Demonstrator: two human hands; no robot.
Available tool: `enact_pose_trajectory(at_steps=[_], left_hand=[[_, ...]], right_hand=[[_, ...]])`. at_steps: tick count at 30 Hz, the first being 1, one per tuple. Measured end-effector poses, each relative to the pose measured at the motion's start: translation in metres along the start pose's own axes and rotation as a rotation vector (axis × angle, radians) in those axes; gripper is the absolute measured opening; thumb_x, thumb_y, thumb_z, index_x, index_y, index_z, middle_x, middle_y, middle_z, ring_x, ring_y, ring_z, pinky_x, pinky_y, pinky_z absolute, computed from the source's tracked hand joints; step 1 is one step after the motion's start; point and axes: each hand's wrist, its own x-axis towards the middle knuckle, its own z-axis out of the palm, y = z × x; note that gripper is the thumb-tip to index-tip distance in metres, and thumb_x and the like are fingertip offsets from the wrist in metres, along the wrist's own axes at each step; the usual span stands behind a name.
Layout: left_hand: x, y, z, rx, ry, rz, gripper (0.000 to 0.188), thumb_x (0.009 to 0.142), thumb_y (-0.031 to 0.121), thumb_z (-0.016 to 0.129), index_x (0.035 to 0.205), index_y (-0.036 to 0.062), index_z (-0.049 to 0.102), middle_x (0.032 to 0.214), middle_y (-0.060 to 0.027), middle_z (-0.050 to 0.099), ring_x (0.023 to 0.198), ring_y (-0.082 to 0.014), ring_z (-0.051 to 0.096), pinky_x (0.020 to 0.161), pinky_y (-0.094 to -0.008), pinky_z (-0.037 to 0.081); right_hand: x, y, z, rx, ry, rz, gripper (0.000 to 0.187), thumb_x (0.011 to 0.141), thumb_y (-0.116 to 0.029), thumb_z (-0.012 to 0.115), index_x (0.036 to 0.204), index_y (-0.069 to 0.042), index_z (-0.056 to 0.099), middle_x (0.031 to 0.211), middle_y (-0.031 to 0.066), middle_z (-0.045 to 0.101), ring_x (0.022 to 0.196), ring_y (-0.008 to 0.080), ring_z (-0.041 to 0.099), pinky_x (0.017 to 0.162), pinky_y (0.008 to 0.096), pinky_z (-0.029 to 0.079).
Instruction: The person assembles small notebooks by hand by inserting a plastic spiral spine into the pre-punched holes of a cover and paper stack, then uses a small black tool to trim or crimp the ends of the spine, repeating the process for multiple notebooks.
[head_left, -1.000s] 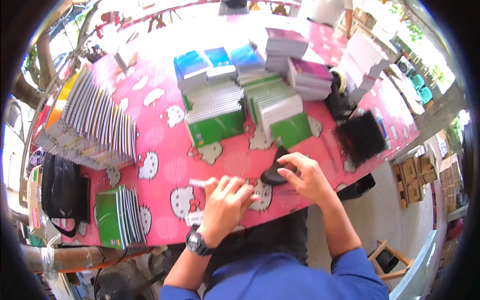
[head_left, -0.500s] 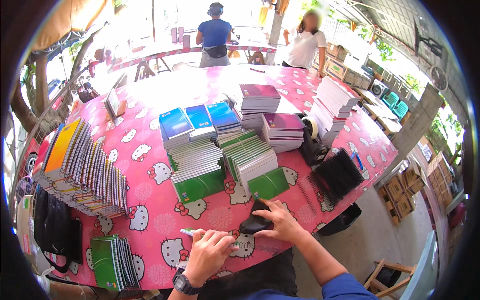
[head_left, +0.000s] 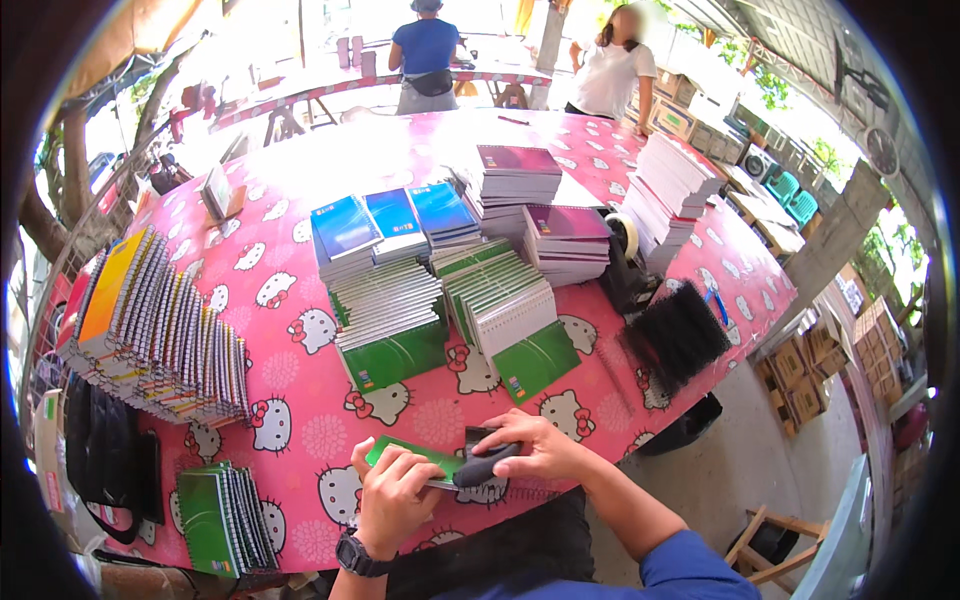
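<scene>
At the table's near edge, my left hand [head_left: 394, 492] is closed on a green-covered notebook [head_left: 416, 458], its fingers over the cover. My right hand [head_left: 540, 450] is wrapped round a dark, rounded black object [head_left: 484, 466] whose kind I cannot make out. That object rests against the notebook's right end. A thin wire coil [head_left: 532, 493] sticks out to the right below my right hand. Just beyond my hands are two stacks of green notebooks, one on the left [head_left: 392, 352] and one on the right [head_left: 535, 352].
Blue notebooks [head_left: 345, 228], purple notebooks [head_left: 566, 224] and a tall paper stack [head_left: 660, 195] stand farther back. A tape dispenser [head_left: 627, 265] and a bundle of black coils [head_left: 676, 335] sit right. Spiral notebooks [head_left: 165, 335] line the left. Two people stand beyond the table.
My right hand has moved slightly left and down with the black object, onto the notebook. The notebook in my left hand has tilted, showing more of its green cover.
</scene>
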Motion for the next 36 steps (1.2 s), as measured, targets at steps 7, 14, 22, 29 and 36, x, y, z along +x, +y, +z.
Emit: enact_pose_trajectory(at_steps=[7, 14, 22, 29, 36], left_hand=[[0.009, 0.0, -0.013, -0.053, -0.049, -0.029, 0.029, 0.056, 0.012, 0.078, 0.081, 0.0169, 0.065, 0.075, 0.0055, 0.063, 0.073, -0.0156, 0.06, 0.098, -0.0439, 0.025], [0.01, -0.016, 0.0, -0.086, 0.288, -0.084, 0.086, 0.053, 0.014, 0.086, 0.129, 0.0127, 0.046, 0.118, -0.0079, 0.056, 0.101, -0.0228, 0.057, 0.103, -0.0466, 0.028], [-0.02, -0.041, 0.02, -0.919, 0.116, -0.533, 0.049, 0.066, 0.003, 0.084, 0.096, 0.0078, 0.046, 0.091, -0.0012, 0.054, 0.081, -0.0076, 0.054, 0.072, -0.0229, 0.047], [-0.02, -0.043, 0.02, -0.886, 0.137, -0.426, 0.046, 0.068, 0.004, 0.083, 0.095, 0.0079, 0.046, 0.087, -0.0003, 0.052, 0.08, -0.0067, 0.053, 0.073, -0.0237, 0.047], [-0.022, -0.038, 0.02, -0.943, 0.105, -0.457, 0.045, 0.069, 0.003, 0.082, 0.095, 0.0075, 0.045, 0.086, -0.0002, 0.05, 0.079, -0.0082, 0.05, 0.072, -0.0251, 0.045]], right_hand=[[0.019, -0.01, -0.008, -0.219, 0.017, -0.028, 0.041, 0.075, -0.037, 0.076, 0.107, -0.012, 0.07, 0.119, 0.0173, 0.06, 0.115, 0.0302, 0.051, 0.097, 0.041, 0.039], [0.018, 0.006, -0.004, 0.006, 0.039, 0.004, 0.038, 0.078, -0.035, 0.073, 0.106, -0.01, 0.07, 0.114, 0.0165, 0.061, 0.11, 0.0273, 0.054, 0.094, 0.0373, 0.042], [0.025, -0.007, 0.005, 0.194, 0.009, 0.019, 0.048, 0.081, -0.045, 0.067, 0.109, -0.005, 0.069, 0.106, 0.012, 0.063, 0.105, 0.0243, 0.053, 0.092, 0.0378, 0.041], [0.029, -0.012, 0.004, 0.363, -0.067, -0.099, 0.04, 0.083, -0.03, 0.063, 0.114, -0.006, 0.067, 0.108, 0.0151, 0.063, 0.102, 0.0244, 0.053, 0.092, 0.0371, 0.039], [0.039, -0.014, 0.006, 0.203, -0.145, -0.1, 0.045, 0.084, -0.04, 0.062, 0.113, -0.006, 0.068, 0.114, 0.0174, 0.062, 0.114, 0.0281, 0.051, 0.097, 0.039, 0.038]])
